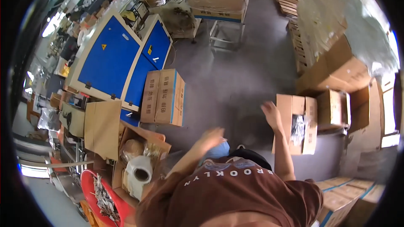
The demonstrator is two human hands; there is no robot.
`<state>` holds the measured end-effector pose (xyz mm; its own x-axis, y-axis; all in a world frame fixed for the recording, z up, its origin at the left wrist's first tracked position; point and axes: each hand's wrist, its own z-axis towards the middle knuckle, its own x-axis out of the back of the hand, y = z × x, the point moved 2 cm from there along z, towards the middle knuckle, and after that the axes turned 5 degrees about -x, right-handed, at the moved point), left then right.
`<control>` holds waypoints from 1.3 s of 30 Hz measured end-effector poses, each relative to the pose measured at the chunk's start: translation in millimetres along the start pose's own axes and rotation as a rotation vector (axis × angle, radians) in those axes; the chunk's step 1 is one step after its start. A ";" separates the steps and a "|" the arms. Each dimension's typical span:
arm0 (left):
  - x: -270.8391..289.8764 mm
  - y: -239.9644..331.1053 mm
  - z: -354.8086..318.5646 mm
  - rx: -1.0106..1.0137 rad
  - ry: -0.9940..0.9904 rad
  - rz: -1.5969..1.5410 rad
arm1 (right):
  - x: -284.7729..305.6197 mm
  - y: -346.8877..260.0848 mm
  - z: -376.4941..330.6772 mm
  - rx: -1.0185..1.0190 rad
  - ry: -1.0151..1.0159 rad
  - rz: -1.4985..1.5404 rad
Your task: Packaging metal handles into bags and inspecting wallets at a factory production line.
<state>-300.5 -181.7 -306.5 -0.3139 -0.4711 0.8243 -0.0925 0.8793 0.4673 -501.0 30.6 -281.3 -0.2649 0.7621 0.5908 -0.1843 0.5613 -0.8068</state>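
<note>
My left hand [213, 137] is in front of my body, above a blue object [216, 149] whose kind I cannot make out. Motion smears its fingers, and nothing visible sticks out of it. Farther forward and to the right, my right hand [269, 110] is raised with its fingers loosely stretched out and nothing in them. Closest to that hand is an open cardboard box [310, 126] on the right, with clear plastic wrapping [298, 128] inside; the hand appears apart from it.
A closed carton [164, 96] stands ahead left against blue-doored cabinets [107, 56]. At lower left are an open box [162, 143] holding a white roll [139, 175] and a red tub [88, 185] of scraps. Ahead, a plastic-lined carton [216, 14] sits on a metal stand [227, 33]; pallets [296, 46] line the right.
</note>
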 end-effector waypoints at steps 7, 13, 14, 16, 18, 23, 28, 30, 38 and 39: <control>47.3 -240.3 -20.9 0.930 -0.243 0.082 | -145.6 -130.5 273.9 0.415 -0.434 -0.192; 258.9 -320.1 262.9 0.606 0.298 -0.091 | -224.7 -127.4 426.0 0.343 -0.996 -0.681; 290.9 -330.0 316.6 0.309 0.554 -0.015 | -228.0 -133.5 472.4 0.197 -0.955 -0.504; 366.5 -344.3 412.5 0.052 0.528 -0.378 | -224.8 -138.6 563.7 0.000 -0.674 -0.170; 404.5 -396.3 500.6 0.053 0.424 -0.732 | -204.5 -153.3 664.7 0.011 -0.188 -0.090; 381.5 -578.0 691.1 0.439 0.283 -1.509 | -152.8 -113.0 900.4 0.010 0.458 -0.234; 308.8 -692.2 812.8 0.841 0.285 -1.717 | -138.8 -28.9 1006.6 -0.310 0.473 -0.552; 295.0 -718.2 842.1 0.851 0.297 -1.782 | -144.9 -56.2 1009.8 -0.562 0.211 -0.483; 232.8 -802.3 903.0 0.773 0.322 -1.997 | -165.7 -88.7 1027.2 -0.591 0.280 -0.347; 227.5 -811.4 900.6 0.764 0.342 -2.020 | -178.3 -103.2 1029.4 -0.650 0.236 -0.292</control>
<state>-1147.9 -938.9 -785.8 0.7844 -0.4509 -0.4259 -0.2680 -0.8656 0.4229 -1409.1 -495.4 -311.8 -0.0671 0.5608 0.8252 0.3994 0.7730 -0.4929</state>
